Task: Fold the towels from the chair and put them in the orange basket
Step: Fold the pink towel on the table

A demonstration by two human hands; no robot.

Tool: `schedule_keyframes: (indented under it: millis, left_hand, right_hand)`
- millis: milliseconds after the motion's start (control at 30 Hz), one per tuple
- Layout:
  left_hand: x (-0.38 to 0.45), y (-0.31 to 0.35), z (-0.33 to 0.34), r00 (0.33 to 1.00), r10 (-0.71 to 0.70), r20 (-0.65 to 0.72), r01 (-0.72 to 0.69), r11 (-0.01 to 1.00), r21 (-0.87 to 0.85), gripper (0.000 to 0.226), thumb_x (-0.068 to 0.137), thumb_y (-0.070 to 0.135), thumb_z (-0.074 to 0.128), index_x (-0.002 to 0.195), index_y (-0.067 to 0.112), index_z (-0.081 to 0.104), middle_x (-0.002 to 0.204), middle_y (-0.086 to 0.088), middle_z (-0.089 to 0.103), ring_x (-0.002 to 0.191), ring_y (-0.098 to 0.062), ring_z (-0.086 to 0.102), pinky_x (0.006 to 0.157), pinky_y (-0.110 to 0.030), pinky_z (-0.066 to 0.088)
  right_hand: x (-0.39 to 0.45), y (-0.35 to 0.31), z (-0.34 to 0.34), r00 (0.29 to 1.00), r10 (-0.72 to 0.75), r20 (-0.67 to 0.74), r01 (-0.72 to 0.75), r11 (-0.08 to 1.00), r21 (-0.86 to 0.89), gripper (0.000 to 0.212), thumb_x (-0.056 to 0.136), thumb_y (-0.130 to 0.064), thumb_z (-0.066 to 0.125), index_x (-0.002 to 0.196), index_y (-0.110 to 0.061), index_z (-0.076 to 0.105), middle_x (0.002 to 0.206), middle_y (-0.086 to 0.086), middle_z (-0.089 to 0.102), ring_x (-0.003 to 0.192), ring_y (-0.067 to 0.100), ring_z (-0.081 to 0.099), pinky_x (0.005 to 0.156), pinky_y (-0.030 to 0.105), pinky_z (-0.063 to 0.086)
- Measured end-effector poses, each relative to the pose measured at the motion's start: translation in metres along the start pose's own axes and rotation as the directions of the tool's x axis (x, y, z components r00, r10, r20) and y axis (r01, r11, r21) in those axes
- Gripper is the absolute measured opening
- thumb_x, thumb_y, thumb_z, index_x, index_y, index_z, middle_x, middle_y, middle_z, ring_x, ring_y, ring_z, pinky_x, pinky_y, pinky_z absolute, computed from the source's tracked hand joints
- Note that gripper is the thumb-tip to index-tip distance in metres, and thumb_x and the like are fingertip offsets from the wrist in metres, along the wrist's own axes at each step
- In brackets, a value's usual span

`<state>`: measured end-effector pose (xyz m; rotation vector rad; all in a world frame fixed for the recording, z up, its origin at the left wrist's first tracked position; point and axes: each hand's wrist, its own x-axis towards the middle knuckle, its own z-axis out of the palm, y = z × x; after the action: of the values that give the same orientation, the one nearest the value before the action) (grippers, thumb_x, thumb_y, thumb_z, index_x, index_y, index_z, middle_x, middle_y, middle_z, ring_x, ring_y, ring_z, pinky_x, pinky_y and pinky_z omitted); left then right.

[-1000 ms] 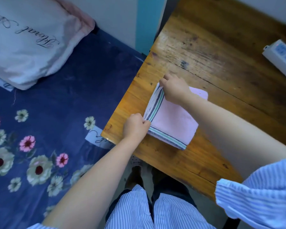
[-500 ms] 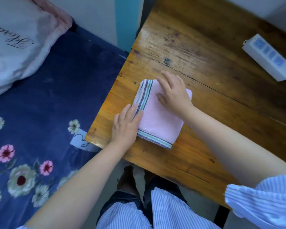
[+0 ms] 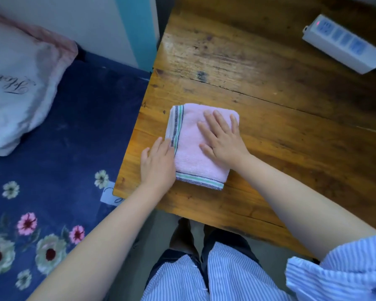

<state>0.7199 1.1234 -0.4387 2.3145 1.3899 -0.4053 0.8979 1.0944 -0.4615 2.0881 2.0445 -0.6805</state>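
Pink folded towel [image 3: 195, 153] under right hand [image 3: 223, 140], left hand [image 3: 159, 164] alongside

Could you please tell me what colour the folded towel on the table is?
The towel is pink with green, white and dark stripes along its edges, seen in the head view.

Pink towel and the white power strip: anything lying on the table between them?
Nothing: the head view shows only bare wooden table between the pink towel and the power strip.

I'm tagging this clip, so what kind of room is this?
Probably a bedroom: a bed with a pillow stands beside a wooden table holding a power strip.
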Motion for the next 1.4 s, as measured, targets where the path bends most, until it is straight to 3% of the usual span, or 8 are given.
schedule_keyframes:
  millis: [233, 367, 567, 833, 967, 1133, 1200, 1400]
  left_hand:
    - [0.043, 0.018, -0.024, 0.970, 0.058, -0.236, -0.085, 0.991, -0.105, 0.044, 0.087, -0.002, 0.039, 0.130, 0.001, 0.047, 0.150, -0.008, 0.033, 0.143, -0.024, 0.023, 0.109, -0.040, 0.026]
    - [0.069, 0.031, -0.020, 0.964, 0.245, -0.105, -0.240, 0.969, 0.057, 0.049, 0.099, 0.013, 0.028, 0.147, 0.008, 0.019, 0.158, -0.004, 0.009, 0.147, -0.020, 0.001, 0.117, -0.036, 0.004]
    - [0.074, 0.018, 0.002, 0.993, 0.120, -0.012, -0.119, 0.990, 0.079, 0.058, 0.100, 0.034, 0.021, 0.149, 0.013, -0.002, 0.158, -0.002, -0.004, 0.146, -0.016, -0.006, 0.118, -0.037, -0.003]
    - [0.078, 0.010, 0.008, 0.991, 0.130, -0.030, -0.128, 0.989, 0.071, 0.058, 0.100, 0.034, 0.021, 0.148, 0.010, -0.001, 0.158, -0.004, -0.003, 0.146, -0.018, -0.007, 0.118, -0.037, -0.004]
    - [0.076, 0.011, 0.008, 0.990, 0.133, -0.049, -0.125, 0.983, 0.136, 0.060, 0.099, 0.039, 0.016, 0.148, 0.011, -0.005, 0.158, -0.004, -0.006, 0.146, -0.018, -0.008, 0.117, -0.040, -0.006]
    - [0.049, -0.001, 0.017, 0.841, 0.408, -0.355, -0.373, 0.913, 0.165, 0.056, 0.088, 0.022, 0.032, 0.140, 0.003, 0.028, 0.145, -0.022, 0.036, 0.144, -0.025, 0.017, 0.117, -0.036, 0.007]
    - [0.029, -0.006, 0.023, 0.728, 0.548, -0.412, -0.534, 0.830, 0.161, 0.050, 0.081, 0.013, 0.040, 0.129, 0.000, 0.037, 0.134, -0.023, 0.049, 0.144, -0.022, 0.019, 0.116, -0.030, 0.008]
    - [-0.008, -0.015, 0.032, 0.753, 0.654, -0.068, -0.621, 0.741, 0.256, 0.049, 0.078, 0.029, 0.042, 0.106, -0.001, 0.068, 0.110, -0.015, 0.069, 0.102, -0.030, 0.067, 0.085, -0.042, 0.054]
  right_hand:
    - [-0.034, -0.034, 0.022, 0.923, 0.254, -0.290, -0.261, 0.965, 0.014, 0.056, 0.075, -0.030, 0.034, 0.113, 0.000, 0.063, 0.122, 0.023, 0.060, 0.112, 0.039, 0.058, 0.086, 0.056, 0.047]
    - [-0.041, -0.047, 0.053, 0.870, 0.325, -0.372, -0.314, 0.945, 0.091, 0.056, 0.081, -0.029, 0.033, 0.125, 0.001, 0.050, 0.130, 0.022, 0.054, 0.123, 0.038, 0.049, 0.110, 0.042, 0.019]
    - [-0.038, -0.042, 0.070, 0.837, 0.303, -0.455, -0.288, 0.952, 0.104, 0.049, 0.098, -0.030, 0.012, 0.133, -0.002, 0.031, 0.142, 0.017, 0.036, 0.143, 0.020, -0.017, 0.115, 0.034, -0.006]
    - [-0.032, -0.043, 0.069, 0.833, 0.278, -0.478, -0.277, 0.958, 0.074, 0.051, 0.085, -0.028, 0.031, 0.128, -0.002, 0.034, 0.132, 0.021, 0.053, 0.129, 0.030, 0.026, 0.111, 0.038, 0.003]
    - [-0.033, -0.043, 0.063, 0.876, 0.273, -0.399, -0.243, 0.962, 0.125, 0.050, 0.097, -0.030, 0.009, 0.128, -0.001, 0.034, 0.131, 0.022, 0.053, 0.127, 0.031, 0.027, 0.110, 0.038, 0.004]
    - [-0.058, -0.034, 0.053, 0.944, 0.146, -0.297, -0.124, 0.988, 0.090, 0.058, 0.091, -0.030, 0.018, 0.140, -0.001, 0.031, 0.149, 0.021, 0.028, 0.140, 0.025, 0.005, 0.113, 0.038, 0.004]
    - [-0.076, -0.033, 0.047, 0.942, 0.135, -0.309, -0.075, 0.977, 0.199, 0.051, 0.087, -0.022, 0.032, 0.126, 0.005, 0.050, 0.135, 0.028, 0.045, 0.131, 0.041, 0.032, 0.105, 0.048, 0.022]
    - [-0.106, -0.034, 0.068, 0.907, -0.113, -0.406, 0.136, 0.990, 0.027, 0.047, 0.065, 0.005, 0.064, 0.111, 0.001, 0.054, 0.112, 0.027, 0.064, 0.103, 0.041, 0.063, 0.082, 0.048, 0.052]
